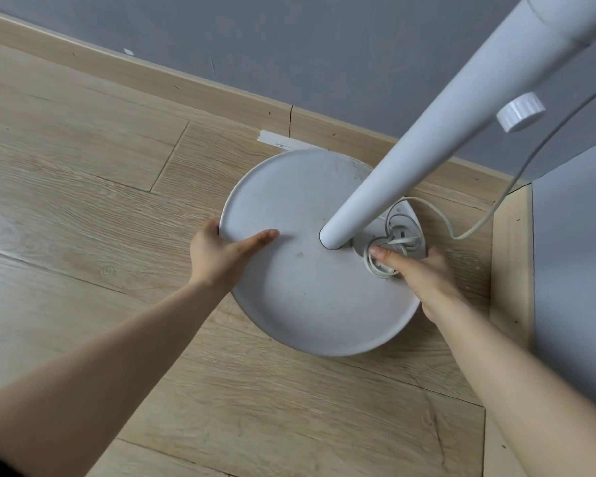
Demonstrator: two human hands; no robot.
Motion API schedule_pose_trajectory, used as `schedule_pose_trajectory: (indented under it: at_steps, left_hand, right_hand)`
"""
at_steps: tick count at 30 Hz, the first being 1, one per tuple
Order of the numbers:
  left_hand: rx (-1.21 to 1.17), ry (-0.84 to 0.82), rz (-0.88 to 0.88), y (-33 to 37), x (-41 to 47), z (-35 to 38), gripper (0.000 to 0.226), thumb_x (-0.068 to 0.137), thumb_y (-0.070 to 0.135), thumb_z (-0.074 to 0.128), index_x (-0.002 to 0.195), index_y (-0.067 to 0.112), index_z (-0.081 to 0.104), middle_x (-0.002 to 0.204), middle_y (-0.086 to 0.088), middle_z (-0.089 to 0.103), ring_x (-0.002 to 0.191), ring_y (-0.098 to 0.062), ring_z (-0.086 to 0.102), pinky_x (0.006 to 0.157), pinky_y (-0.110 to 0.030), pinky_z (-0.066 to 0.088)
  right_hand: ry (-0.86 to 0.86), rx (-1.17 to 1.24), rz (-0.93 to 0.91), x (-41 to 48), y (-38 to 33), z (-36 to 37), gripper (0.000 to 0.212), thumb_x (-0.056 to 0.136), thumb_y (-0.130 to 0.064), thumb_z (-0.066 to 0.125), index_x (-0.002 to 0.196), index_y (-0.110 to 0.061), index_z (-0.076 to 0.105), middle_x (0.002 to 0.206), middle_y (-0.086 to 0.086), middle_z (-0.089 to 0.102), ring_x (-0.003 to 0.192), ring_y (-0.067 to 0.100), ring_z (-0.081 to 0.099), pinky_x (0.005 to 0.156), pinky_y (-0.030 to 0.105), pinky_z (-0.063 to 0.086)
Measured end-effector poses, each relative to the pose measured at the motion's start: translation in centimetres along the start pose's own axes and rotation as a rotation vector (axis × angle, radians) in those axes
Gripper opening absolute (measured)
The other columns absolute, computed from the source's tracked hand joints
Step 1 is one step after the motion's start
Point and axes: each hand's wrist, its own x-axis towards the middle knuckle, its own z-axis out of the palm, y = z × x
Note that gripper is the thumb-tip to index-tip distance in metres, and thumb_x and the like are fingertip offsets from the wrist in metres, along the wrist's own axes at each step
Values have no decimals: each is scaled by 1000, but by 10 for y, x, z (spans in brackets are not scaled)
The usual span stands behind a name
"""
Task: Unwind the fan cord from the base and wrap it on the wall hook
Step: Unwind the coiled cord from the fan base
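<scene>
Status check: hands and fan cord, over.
Left hand grips round white fan base rim. Right hand thumb on coiled white cord, grip unclear. Cord wound at base; white pole crowds it.

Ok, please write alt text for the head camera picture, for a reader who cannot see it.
A person's left hand grips the rim of a round white fan base on a wood floor, while the thumb of the right hand rests on the cord coiled beside the pole. The cord then runs off toward the grey wall.
</scene>
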Motion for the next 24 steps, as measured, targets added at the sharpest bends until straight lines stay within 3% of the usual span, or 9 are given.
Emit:
schedule_pose_trajectory:
  at_steps: [3, 4, 8, 10, 12, 15, 18, 21, 24]
  left_hand:
    - [2, -20, -13, -1, 5, 2, 79, 34, 62, 82, 94, 13, 67, 91, 1, 72, 81, -12, 68, 59, -23, 51]
    - [-1, -24, -16, -1, 6, 2, 80, 33, 63, 81, 94, 13, 67, 91, 1, 72, 81, -11, 68, 59, -22, 51]
    - [11, -27, -18, -5, 8, 3, 81, 32, 64, 79, 94, 13, 67, 91, 2, 71, 81, -10, 67, 59, -21, 50]
    - [25, -27, -13, -7, 10, 4, 79, 33, 65, 79, 94, 14, 67, 91, 2, 71, 82, -12, 67, 62, -23, 52]
    - [28, -35, -8, -8, 12, 4, 79, 34, 64, 79, 94, 15, 67, 91, 3, 71, 82, -11, 67, 61, -22, 51]
    - [23, -51, -27, -9, 14, 3, 80, 36, 62, 81, 98, 14, 65, 94, 3, 69, 84, -11, 66, 61, -21, 50]
    - [100, -48, -23, -9, 12, 6, 76, 47, 58, 85, 103, 12, 60, 96, 1, 65, 88, -16, 62, 60, -20, 45]
    - [276, -34, 35, -9, 13, 7, 75, 56, 59, 81, 106, 9, 56, 101, -1, 55, 101, -24, 56, 77, -30, 45]
    - [487, -76, 118, -8, 16, -2, 91, 51, 72, 74, 110, 6, 55, 121, -5, 40, 124, -28, 36, 107, -37, 35]
  right_hand:
    - [12, -15, 28, 8, 0, 2, 73, 57, -30, 91, 118, -9, 56, 110, 3, 67, 96, 19, 65, 54, 17, 45]
    - [7, -22, 34, 8, -2, 2, 72, 57, -29, 91, 117, -8, 56, 110, 3, 66, 97, 19, 64, 53, 16, 45]
    - [-37, -73, 27, 10, -7, 2, 33, 65, -20, 87, 75, -19, 56, 80, -3, 64, 72, 9, 61, 55, 20, 45]
    - [-32, -134, 42, 15, -8, 3, 31, 61, -25, 90, 71, -20, 61, 78, -1, 68, 74, 14, 65, 64, 27, 54]
    - [-29, -216, 94, 20, -14, 5, 49, 44, -41, 93, 80, -17, 71, 85, 3, 73, 80, 19, 70, 70, 31, 59]
    - [-53, -289, 131, 22, -18, 7, 73, 31, -48, 92, 91, -13, 73, 87, 5, 74, 75, 18, 71, 59, 26, 59]
    - [9, -330, 72, 20, -20, 7, 55, 50, -41, 91, 93, -13, 72, 89, 5, 71, 70, 13, 64, 49, 15, 48]
    - [66, -351, 41, 19, -14, 11, 47, 56, -40, 89, 92, -14, 72, 92, 5, 72, 74, 16, 63, 66, 22, 48]
    - [56, -359, 54, 18, -14, 14, 43, 60, -36, 88, 94, -15, 71, 87, 2, 68, 69, 14, 59, 65, 23, 45]
